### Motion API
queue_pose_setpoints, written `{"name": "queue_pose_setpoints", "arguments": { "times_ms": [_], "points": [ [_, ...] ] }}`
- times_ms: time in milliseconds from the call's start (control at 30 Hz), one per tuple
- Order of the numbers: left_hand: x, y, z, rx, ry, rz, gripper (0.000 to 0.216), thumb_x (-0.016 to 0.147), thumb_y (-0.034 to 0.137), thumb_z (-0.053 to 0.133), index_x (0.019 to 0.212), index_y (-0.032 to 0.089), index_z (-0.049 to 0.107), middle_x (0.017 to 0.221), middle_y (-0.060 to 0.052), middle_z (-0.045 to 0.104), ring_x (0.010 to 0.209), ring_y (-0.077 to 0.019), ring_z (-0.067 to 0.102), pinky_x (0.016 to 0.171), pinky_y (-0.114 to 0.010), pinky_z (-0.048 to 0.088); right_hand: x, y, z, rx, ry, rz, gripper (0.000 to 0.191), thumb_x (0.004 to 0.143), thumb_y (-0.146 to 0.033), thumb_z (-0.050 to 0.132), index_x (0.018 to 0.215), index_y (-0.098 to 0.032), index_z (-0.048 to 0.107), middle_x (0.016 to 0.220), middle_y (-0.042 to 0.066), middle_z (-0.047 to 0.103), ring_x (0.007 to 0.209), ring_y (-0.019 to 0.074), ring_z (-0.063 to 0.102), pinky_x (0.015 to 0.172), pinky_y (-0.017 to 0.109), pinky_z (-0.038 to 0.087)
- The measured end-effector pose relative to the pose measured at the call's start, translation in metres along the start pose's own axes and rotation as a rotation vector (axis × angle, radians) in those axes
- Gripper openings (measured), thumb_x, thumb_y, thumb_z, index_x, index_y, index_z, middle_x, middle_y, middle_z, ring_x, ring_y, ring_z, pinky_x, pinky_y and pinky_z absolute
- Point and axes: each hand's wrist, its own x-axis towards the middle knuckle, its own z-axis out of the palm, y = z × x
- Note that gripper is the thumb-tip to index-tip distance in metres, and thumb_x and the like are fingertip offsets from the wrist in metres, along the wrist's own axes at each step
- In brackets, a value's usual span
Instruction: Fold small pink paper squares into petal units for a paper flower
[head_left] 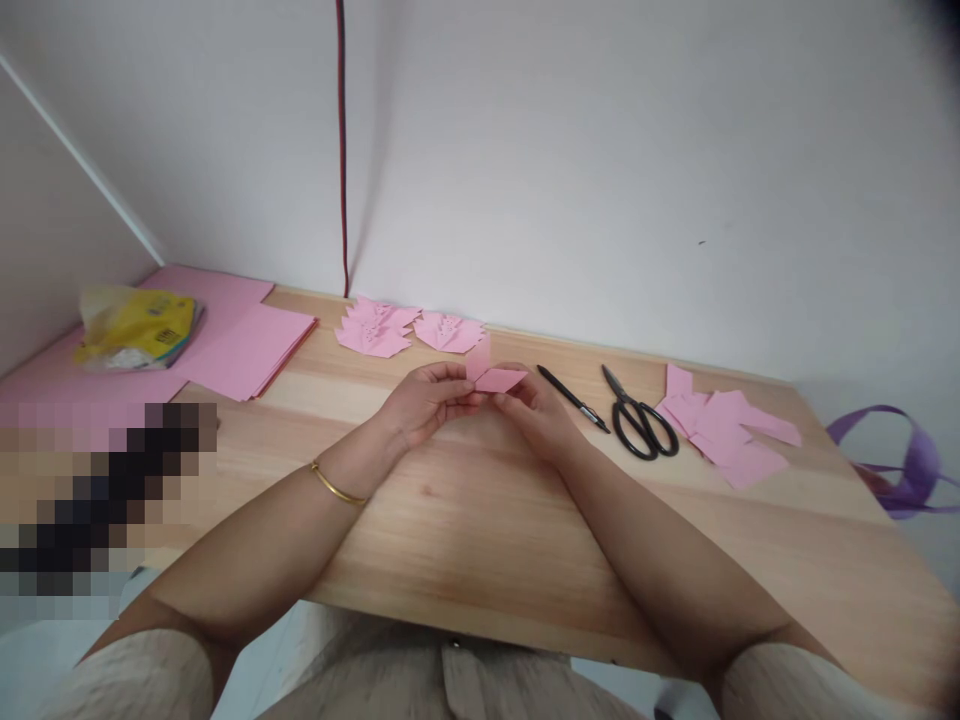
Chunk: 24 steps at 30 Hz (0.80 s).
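Both hands meet above the middle of the wooden bench, pinching one small folded pink paper piece between them: the left hand has its fingers curled, thumb and fingertips closed on the piece's near left edge, and the right hand grips its right underside the same way. The piece is lifted just clear of the bench, with one flap upright and another pointing right, so the folding looks partly done rather than finished. Behind it, near the wall, lie finished folded pieces in two fanned clusters; they overlap too much to count singly, though each cluster seems to hold several. To the right lie one black pen, one pair of black-handled scissors, and a loose heap of small cut pink squares, roughly half a dozen, apparently still unfolded. At the far left sits a stack of large pink sheets, uncut, with one yellow plastic packet lying on it. One purple ribbon curls off the right end of the bench. A gold bangle circles the left wrist.
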Motion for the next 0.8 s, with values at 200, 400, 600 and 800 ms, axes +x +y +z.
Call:
{"name": "queue_pose_setpoints", "arguments": {
  "times_ms": [200,400,600,800],
  "points": [
    [0.0,-0.003,0.0,0.098,-0.044,0.048,0.017,0.067,0.011,0.07,0.08,0.009,0.06,0.072,-0.005,0.066,0.062,-0.0119,0.063,0.066,-0.028,0.052,-0.001,-0.001,0.002,-0.04,-0.013,0.005,0.024,0.081,-0.039,0.059,0.098,-0.022,0.063,0.099,0.005,0.065,0.094,0.0181,0.059,0.087,0.036,0.047],
    [0.001,-0.007,-0.001,0.198,-0.072,0.115,0.021,0.066,0.017,0.071,0.081,0.01,0.059,0.074,-0.004,0.065,0.065,-0.0119,0.062,0.069,-0.028,0.05,0.0,0.001,0.006,0.039,-0.007,-0.029,0.021,0.077,-0.037,0.064,0.091,-0.021,0.062,0.091,0.004,0.063,0.087,0.017,0.061,0.081,0.035,0.049],
    [-0.002,-0.006,0.003,0.555,-0.054,0.328,0.016,0.069,0.024,0.068,0.079,0.013,0.061,0.072,-0.002,0.064,0.069,-0.0114,0.059,0.069,-0.026,0.047,0.0,0.003,0.005,-0.087,0.015,-0.075,0.015,0.081,-0.036,0.059,0.084,-0.021,0.058,0.081,0.003,0.062,0.076,0.0159,0.06,0.073,0.034,0.049],
    [-0.005,-0.004,0.001,0.88,0.052,0.524,0.012,0.075,0.029,0.062,0.078,0.017,0.064,0.084,-0.004,0.066,0.078,-0.0138,0.059,0.075,-0.026,0.046,-0.001,0.008,0.004,-0.223,0.177,-0.176,0.022,0.078,-0.028,0.062,0.098,-0.024,0.055,0.085,0.001,0.057,0.075,0.0135,0.054,0.07,0.029,0.044]
  ]
}}
